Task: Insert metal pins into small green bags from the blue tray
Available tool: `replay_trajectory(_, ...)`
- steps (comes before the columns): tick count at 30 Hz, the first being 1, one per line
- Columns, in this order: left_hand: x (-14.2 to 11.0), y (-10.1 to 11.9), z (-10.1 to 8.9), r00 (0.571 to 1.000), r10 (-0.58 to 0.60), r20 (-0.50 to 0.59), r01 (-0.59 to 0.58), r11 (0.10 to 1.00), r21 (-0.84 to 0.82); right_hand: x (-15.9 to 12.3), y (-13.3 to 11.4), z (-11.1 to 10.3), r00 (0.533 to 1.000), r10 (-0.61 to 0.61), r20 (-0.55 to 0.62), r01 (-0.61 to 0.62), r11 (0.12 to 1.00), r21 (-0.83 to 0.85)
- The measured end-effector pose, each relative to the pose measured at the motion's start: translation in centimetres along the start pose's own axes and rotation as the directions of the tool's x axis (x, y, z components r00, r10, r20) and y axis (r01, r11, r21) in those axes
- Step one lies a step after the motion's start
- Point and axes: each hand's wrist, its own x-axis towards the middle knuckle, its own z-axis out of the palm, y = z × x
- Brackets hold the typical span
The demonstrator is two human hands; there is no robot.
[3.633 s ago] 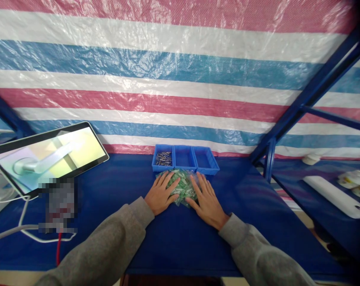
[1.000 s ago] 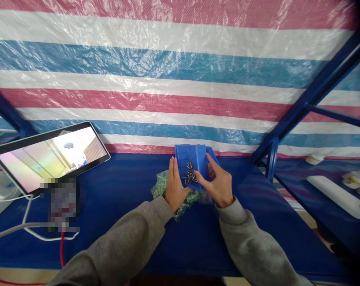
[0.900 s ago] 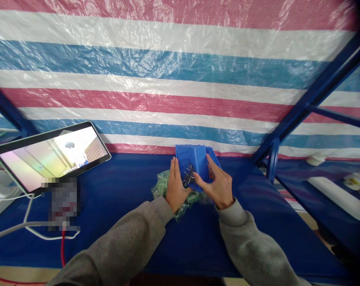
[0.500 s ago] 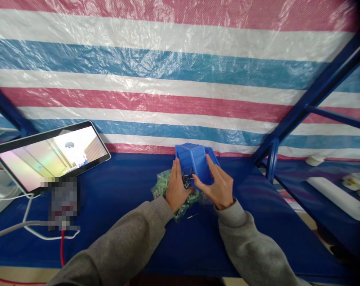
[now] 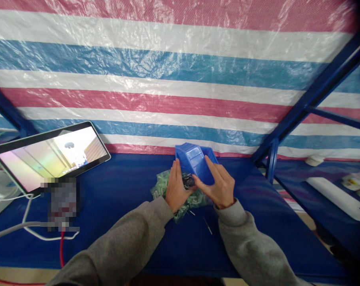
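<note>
A blue plastic bin (image 5: pixel 197 159) is tipped over in my right hand (image 5: pixel 218 183), its thumb and fingers spread across its sides. My left hand (image 5: pixel 176 188) stands at the bin's left edge, fingers stretched upward and thumb apart. Between the hands, below the bin, lie small dark thin pieces (image 5: pixel 188 180), too small to name. Green-tinted clear plastic bags (image 5: pixel 160 186) spread on the table around and under my left hand. More blue plastic (image 5: pixel 210 152) shows behind the tipped bin; I cannot tell whether it is a second bin. A thin pale stick-like piece (image 5: pixel 208 225) lies near my right wrist.
On the blue table (image 5: pixel 120 190) a screen (image 5: pixel 54 155) leans at the left, with a blurred-out object (image 5: pixel 63 202) and white and red cables before it. A striped plastic sheet (image 5: pixel 168 71) hangs behind. Blue metal bars (image 5: pixel 287 127) and a white flat object (image 5: pixel 337 198) are at the right.
The blue bin has turned in my right hand, showing more of its ridged outside. A thin piece now lies on the table near my right wrist. My left hand has barely moved.
</note>
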Motion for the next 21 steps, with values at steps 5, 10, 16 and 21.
replay_trajectory(5, 0.0, -0.1, 0.0, 1.0, -0.012, 0.009, 0.012, 0.998, 0.055, 0.2, 0.1, -0.2, 1.0, -0.009, -0.029, 0.009, 1.0, -0.029)
replay_trajectory(10, 0.3, 0.0, -0.4, 0.999, -0.024, 0.044, 0.018, 0.991, 0.132, 0.3, 0.3, -0.4, 0.999, -0.007, -0.052, 0.005, 0.999, -0.047)
replay_trajectory(16, 0.8, 0.2, -1.1, 0.991, 0.048, 0.127, -0.083, 0.957, 0.28, 0.1, 0.5, -0.3, 0.995, 0.054, -0.082, -0.059, 0.997, -0.056)
replay_trajectory(21, 0.7, 0.2, -1.4, 0.992, 0.014, 0.129, -0.055, 0.945, 0.322, 0.1, 0.6, -0.3, 0.967, 0.203, -0.153, -0.215, 0.975, -0.062)
